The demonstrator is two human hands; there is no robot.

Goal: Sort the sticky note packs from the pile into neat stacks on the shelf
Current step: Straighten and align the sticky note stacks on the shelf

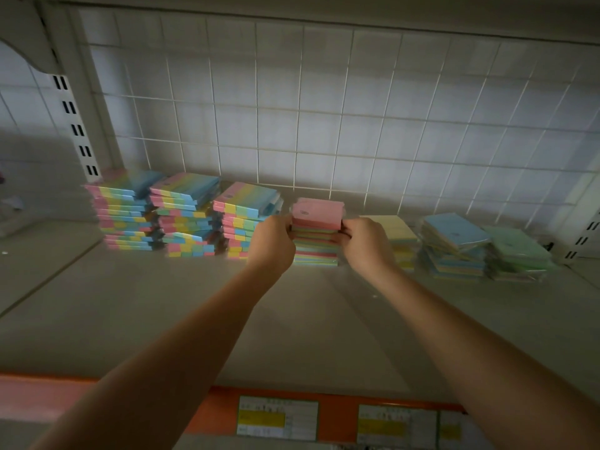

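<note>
Hands press a pink-topped stack (316, 233) at centre shelf (162, 306): left hand (274, 243) at its nine o'clock, right hand (365, 243) at three, both clamped on its sides, likely squaring the edges. Three striped stacks (185, 216) stand toward nine o'clock; three plainer stacks (454, 248) toward three.

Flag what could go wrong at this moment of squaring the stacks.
The pink-topped stack, squeezed between left hand and right hand, may buckle or shed its top pack. The blue-topped stack already leans unevenly and could slide if bumped.
</note>
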